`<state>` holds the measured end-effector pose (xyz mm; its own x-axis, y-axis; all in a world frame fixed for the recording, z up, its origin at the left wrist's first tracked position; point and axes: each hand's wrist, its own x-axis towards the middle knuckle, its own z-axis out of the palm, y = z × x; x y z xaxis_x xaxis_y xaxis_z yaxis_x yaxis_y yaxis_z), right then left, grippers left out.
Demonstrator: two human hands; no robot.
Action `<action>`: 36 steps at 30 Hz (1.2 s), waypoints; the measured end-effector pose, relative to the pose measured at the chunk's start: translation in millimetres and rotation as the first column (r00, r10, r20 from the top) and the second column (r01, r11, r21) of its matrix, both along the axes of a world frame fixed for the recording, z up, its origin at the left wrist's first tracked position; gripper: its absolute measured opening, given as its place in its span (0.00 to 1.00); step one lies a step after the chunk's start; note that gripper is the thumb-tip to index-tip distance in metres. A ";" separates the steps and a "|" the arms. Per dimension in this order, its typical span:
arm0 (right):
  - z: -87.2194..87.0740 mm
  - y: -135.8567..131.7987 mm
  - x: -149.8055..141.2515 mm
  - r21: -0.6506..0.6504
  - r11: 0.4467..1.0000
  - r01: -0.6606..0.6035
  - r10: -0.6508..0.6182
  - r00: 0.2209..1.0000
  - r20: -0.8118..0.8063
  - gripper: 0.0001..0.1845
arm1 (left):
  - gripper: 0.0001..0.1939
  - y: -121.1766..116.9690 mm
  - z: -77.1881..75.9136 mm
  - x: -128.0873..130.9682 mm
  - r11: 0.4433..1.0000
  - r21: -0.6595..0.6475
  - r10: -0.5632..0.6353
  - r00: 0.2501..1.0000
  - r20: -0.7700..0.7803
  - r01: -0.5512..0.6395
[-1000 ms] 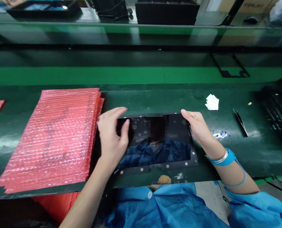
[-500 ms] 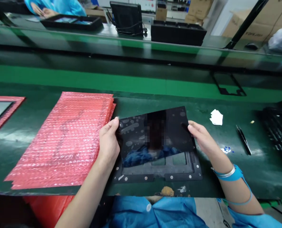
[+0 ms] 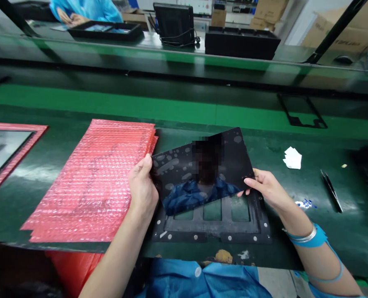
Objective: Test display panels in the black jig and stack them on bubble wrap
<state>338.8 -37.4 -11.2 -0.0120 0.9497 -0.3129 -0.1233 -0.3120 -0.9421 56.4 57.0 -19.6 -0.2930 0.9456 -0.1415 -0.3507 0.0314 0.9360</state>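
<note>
A glossy black screen panel (image 3: 177, 174), covered in pale bubble-like marks, is held tilted between both hands. My left hand (image 3: 144, 186) is closed on its left edge, thumb on top. At the lower right corner, my right hand (image 3: 267, 186) pinches the panel, with fingertips showing beneath it. Under the panel a black frame fixture (image 3: 215, 236) with rectangular openings and round metal dots lies on the green bench; the panel hides its far part. A stack of pink bubble-wrap bags (image 3: 93, 182) lies close by my left hand.
Right of my right hand are white paper pieces (image 3: 293, 158), small blue bits (image 3: 306, 203) and tweezers (image 3: 331, 190). A thin black frame (image 3: 308, 121) lies farther back. At far left another panel (image 3: 6, 151) rests on pink wrap. A co-worker's hands (image 3: 72, 18) show across the bench.
The panel's right side has risen and the panel is more tilted, uncovering more of the fixture. My right hand has shifted to the panel's lower right corner. The view has moved slightly.
</note>
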 end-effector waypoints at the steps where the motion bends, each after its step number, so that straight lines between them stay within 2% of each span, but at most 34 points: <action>1: -1.5 -0.1 -0.7 0.011 0.999 0.031 -0.031 1.000 -0.005 0.28 | 0.22 0.3 2.2 1.0 1.000 0.006 0.006 1.000 0.013 -0.006; 5: -5.3 0.2 0.1 0.069 0.987 0.147 -0.147 0.989 0.004 0.27 | 0.28 -0.6 11.2 5.5 0.996 0.034 -0.089 0.993 0.076 0.087; 8: -4.6 1.4 4.4 0.116 0.967 0.229 -0.233 0.972 0.025 0.28 | 0.27 -4.7 16.1 8.4 0.973 0.012 -0.232 0.970 0.076 0.232; 10: -3.8 2.6 8.3 0.142 0.953 0.267 -0.273 0.962 0.024 0.29 | 0.25 -8.3 19.6 10.2 0.927 -0.024 -0.372 0.927 0.047 0.374; 12: -4.0 4.2 12.0 0.157 0.943 0.293 -0.300 0.954 0.021 0.28 | 0.22 -11.6 23.0 11.9 0.850 -0.040 -0.526 0.851 0.002 0.526; 14: -5.8 5.7 14.6 0.160 0.938 0.308 -0.315 0.949 0.020 0.28 | 0.20 -14.1 25.1 13.2 0.789 -0.036 -0.614 0.788 -0.047 0.613; 15: -7.1 6.2 15.3 0.158 0.937 0.310 -0.317 0.948 0.020 0.28 | 0.19 -15.0 25.2 13.8 0.781 -0.032 -0.624 0.779 -0.066 0.624; 21: -11.5 7.5 18.4 0.146 0.939 0.312 -0.318 0.948 0.024 0.28 | 0.20 -24.1 17.7 18.7 0.839 -0.037 -0.544 0.839 -0.020 0.543; 26: 1.4 26.8 26.8 0.142 0.943 0.301 -0.311 0.949 0.058 0.31 | 0.20 -34.6 21.3 21.0 0.858 -0.013 -0.512 0.857 0.054 0.513; 29: 11.4 59.2 25.8 0.146 0.941 0.306 -0.321 0.943 0.087 0.31 | 0.24 -33.8 24.5 14.9 0.882 0.035 -0.470 0.876 0.111 0.469; 32: 15.6 105.1 16.7 0.154 0.926 0.345 -0.367 0.919 0.147 0.25 | 0.32 -29.5 24.5 6.1 0.922 0.059 -0.387 0.913 0.129 0.382; 34: 14.2 137.2 9.4 0.150 0.912 0.381 -0.406 0.888 0.217 0.19 | 0.32 -27.1 23.7 1.7 0.924 0.045 -0.382 0.916 0.125 0.379; 36: 11.2 164.7 5.2 0.142 0.898 0.416 -0.439 0.843 0.310 0.16 | 0.29 -25.8 23.2 -0.7 0.904 0.017 -0.427 0.895 0.129 0.428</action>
